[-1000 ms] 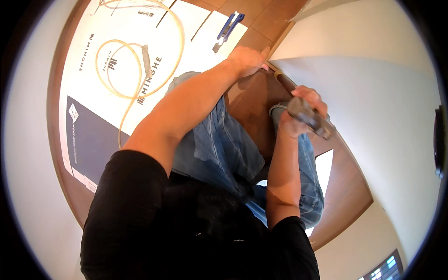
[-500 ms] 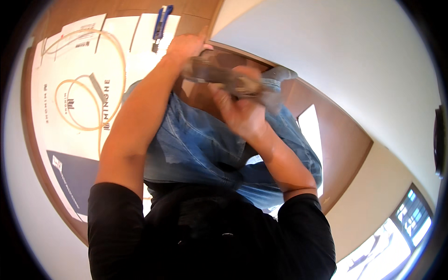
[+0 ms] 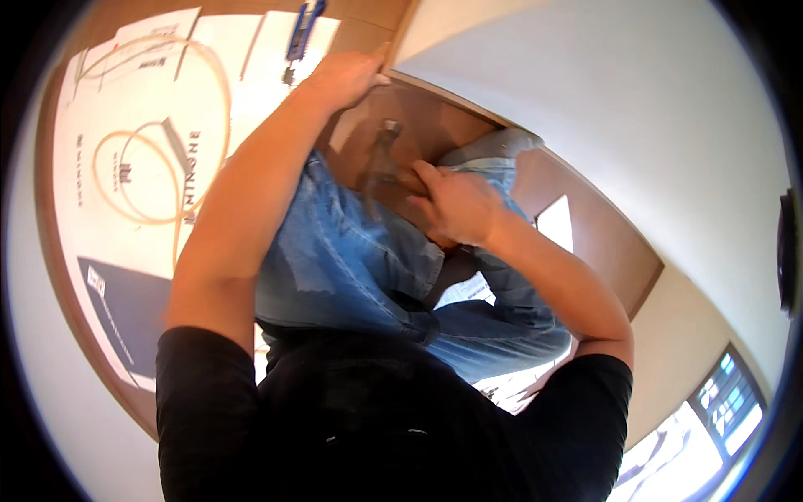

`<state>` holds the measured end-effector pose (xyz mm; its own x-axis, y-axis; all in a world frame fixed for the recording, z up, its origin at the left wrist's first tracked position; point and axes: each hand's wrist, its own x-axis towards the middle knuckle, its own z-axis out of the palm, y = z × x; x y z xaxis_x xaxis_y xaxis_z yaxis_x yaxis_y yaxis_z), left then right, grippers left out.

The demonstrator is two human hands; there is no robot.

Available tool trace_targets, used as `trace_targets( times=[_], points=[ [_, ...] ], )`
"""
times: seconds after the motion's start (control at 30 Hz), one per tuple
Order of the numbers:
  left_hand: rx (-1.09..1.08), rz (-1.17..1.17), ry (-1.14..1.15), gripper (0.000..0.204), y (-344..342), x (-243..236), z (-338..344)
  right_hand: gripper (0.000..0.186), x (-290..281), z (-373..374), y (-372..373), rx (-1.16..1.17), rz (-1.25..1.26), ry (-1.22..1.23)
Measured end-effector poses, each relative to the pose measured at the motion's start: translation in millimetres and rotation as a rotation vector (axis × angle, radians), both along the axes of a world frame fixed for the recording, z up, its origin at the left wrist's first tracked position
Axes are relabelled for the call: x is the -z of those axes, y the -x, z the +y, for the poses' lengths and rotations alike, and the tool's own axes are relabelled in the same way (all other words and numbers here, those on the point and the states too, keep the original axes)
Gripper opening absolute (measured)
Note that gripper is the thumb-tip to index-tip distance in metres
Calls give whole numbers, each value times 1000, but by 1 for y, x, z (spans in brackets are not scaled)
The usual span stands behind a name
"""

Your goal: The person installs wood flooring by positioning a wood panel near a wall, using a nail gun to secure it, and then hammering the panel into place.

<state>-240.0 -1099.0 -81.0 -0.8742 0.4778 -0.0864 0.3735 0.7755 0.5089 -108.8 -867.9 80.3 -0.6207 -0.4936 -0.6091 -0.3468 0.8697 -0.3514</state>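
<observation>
Floor and wall: brown wood-plank floor [image 3: 364, 29] at the top of the frame, meeting a smooth white wall [image 3: 602, 117] that fills the upper right.
Hammer: motion-blurred hammer with a dark metal head [image 3: 382, 163], upper middle of the frame, above the blue denim trousers [image 3: 335, 259].
Right hand: this bare hand [image 3: 464, 205], right of centre, has its grip clamped on the hammer's handle.
Hammer's lie: head directly left of the grip and slightly higher; handle running roughly sideways, head crossing it nearly upright.
Left hand: this one [image 3: 351, 77] rests by the wall's lower corner, above the hammer and apart from it; whether its fingers pinch anything, I cannot tell.
Nearer hand: the right.
Sheets: white printed sheets [image 3: 125, 245], left, under a yellowish clear hose [image 3: 227, 100]; blue-handled utility knife [image 3: 303, 32] above.
Writing: dark lettering and block-shaped logos on white; pale emblem on a navy panel [image 3: 117, 309], lower left.
</observation>
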Motion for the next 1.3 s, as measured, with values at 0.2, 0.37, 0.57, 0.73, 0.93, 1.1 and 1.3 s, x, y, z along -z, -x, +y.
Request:
trace_targets(
  times=[0.2, 0.37, 0.57, 0.73, 0.93, 1.1, 1.3],
  points=[
    [-11, -134, 98, 56, -3, -8, -2, 49, 27, 0, 32, -112, 157, -212],
    [2, -99, 110, 60, -8, -13, 3, 46, 36, 4, 48, -121, 183, -215],
    [-23, -84, 132, 61, -9, -15, 6, 48, 27, 3, 48, -154, 157, -208],
    [-53, -67, 81, 61, -9, -5, 6, 52, 32, -1, 47, -88, 160, -266],
    [0, -199, 182, 63, -5, -19, 7, 54, 22, -3, 42, -64, 161, -278],
    [-70, -148, -89, 67, -10, 10, 4, 55, 31, -5, 40, -83, 166, -249],
    [-59, -153, 114, 66, -14, -11, 10, 55, 29, -1, 47, -91, 178, -255]
  ],
)
